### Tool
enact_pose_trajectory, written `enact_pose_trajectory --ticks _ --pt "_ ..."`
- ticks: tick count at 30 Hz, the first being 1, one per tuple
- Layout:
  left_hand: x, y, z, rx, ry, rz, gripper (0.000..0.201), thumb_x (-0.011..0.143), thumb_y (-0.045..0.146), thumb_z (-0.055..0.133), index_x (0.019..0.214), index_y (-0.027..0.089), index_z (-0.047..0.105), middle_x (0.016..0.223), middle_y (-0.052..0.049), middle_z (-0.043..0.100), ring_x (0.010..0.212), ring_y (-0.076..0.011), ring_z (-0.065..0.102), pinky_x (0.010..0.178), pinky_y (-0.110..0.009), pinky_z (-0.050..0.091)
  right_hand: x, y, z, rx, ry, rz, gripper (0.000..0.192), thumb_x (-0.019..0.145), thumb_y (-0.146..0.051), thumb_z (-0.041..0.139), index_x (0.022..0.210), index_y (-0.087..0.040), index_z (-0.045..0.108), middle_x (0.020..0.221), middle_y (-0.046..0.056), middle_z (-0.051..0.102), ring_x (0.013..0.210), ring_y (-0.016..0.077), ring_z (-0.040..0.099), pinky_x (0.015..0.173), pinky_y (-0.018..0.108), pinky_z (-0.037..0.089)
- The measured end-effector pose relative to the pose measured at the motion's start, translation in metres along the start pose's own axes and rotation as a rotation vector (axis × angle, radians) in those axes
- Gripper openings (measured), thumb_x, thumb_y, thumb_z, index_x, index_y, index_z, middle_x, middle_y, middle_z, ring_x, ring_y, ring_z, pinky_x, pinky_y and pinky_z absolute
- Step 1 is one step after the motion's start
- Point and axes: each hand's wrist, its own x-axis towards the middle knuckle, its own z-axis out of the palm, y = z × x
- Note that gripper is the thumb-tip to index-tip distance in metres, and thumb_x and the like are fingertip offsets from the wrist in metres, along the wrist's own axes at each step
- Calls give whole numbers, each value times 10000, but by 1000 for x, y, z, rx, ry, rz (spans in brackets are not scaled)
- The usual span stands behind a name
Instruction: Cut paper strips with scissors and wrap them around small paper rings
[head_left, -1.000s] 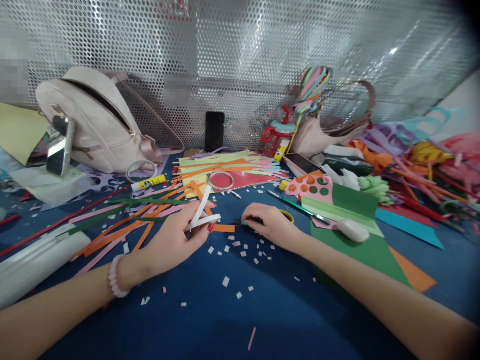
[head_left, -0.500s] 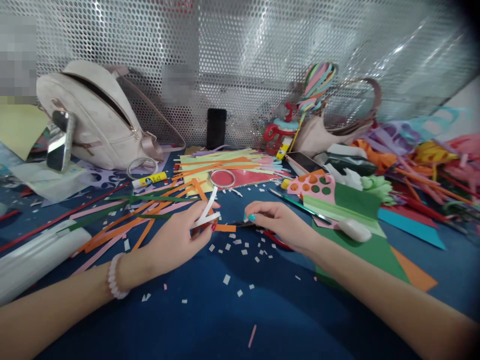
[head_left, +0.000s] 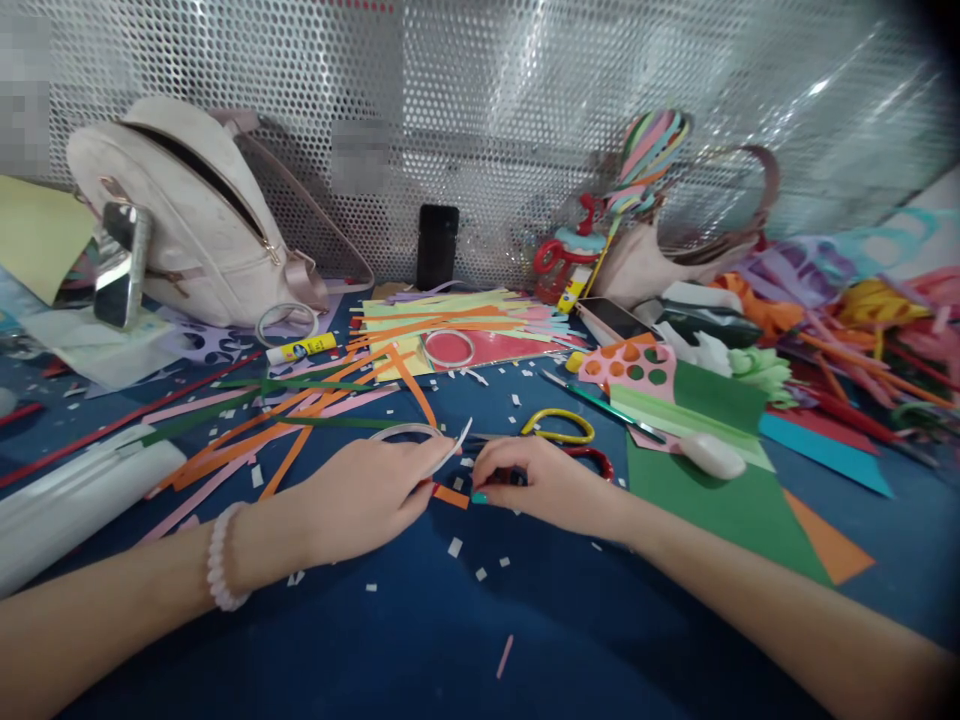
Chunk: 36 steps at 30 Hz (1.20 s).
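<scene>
My left hand (head_left: 367, 490) is closed, pinching a narrow orange paper strip (head_left: 451, 497) whose end sticks out to the right. A curling white strip (head_left: 463, 436) shows above the same fingers. My right hand (head_left: 540, 485) is bent into a pinch close to the free end of the orange strip; what lies between its fingertips, if anything, is too small to tell. Just behind it lies a pair of scissors with one yellow loop (head_left: 564, 426) and one red loop, its blades pointing left and partly hidden by the hands.
Paper scraps (head_left: 455, 548) dot the blue table (head_left: 420, 650). Behind are a pile of coloured strips (head_left: 450, 320), a tape-like ring (head_left: 450, 348), a glue stick (head_left: 301, 348) and a phone (head_left: 437, 247). Green paper (head_left: 712, 520) lies right; a white roll (head_left: 82, 500) and backpack (head_left: 187, 230) stand left.
My right hand has moved slightly left and toward me, uncovering the scissors' yellow loop. My left hand has turned, and the white strip now leans right. The view has shifted a little.
</scene>
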Motion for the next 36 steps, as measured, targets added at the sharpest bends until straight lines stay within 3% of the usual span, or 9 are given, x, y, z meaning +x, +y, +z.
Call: enact_pose_trajectory --ticks 5,11,21,28,36 --pt "0 -1 2 26 -30 -9 299 880 238 354 1173 258 409 935 -23 655 780 -229 638 567 -294 417 0 1 4 28 61 83 45 724 -171 556 680 -168 566 679 -15 566 579 92 500 549 206 407" --pt "1 -2 3 47 -32 4 283 880 236 356 1159 263 402 988 -19 653 803 -235 645 567 -312 435 -1 3 5 74 38 72 43 695 -132 530 707 -172 543 652 -34 534 545 68 459 513 177 386" --pt "0 -4 6 61 -13 22 280 890 243 359 1167 263 394 1065 -30 648 772 -222 656 549 -303 422 -2 6 3 105 3 58 129 691 -124 521 773 -169 610 804 18 641 671 121 595 618 227 479" --pt "1 -2 3 50 -25 22 221 889 233 359 1102 252 412 891 -5 650 736 -221 646 530 -296 384 0 6 1 39 -24 -7 204 747 -107 530 840 -191 691 852 27 674 782 144 622 731 260 487" --pt "1 -1 4 51 -13 29 170 880 215 370 1041 243 418 797 15 628 680 -208 641 490 -282 337 0 5 10 -20 98 6 169 734 -72 547 765 -174 678 840 30 627 779 135 612 762 260 479"
